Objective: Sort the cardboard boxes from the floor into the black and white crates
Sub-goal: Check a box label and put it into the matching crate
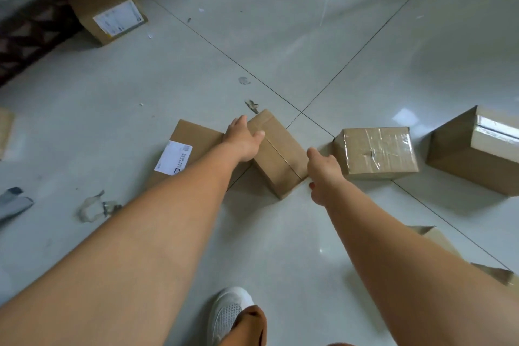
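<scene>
Cardboard boxes (276, 153) on tiled floor (280, 36): 5 whole; left hand (244, 142) spread on 1, right hand (323, 177) open, empty.

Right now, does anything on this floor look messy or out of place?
Yes. Besides the boxes, litter lies on the tiles: a crumpled strip of clear tape at lower left, a torn scrap just beyond the plain box under the left hand, and small white flecks further off. The taped box has wrinkled, scuffed tape.
</scene>
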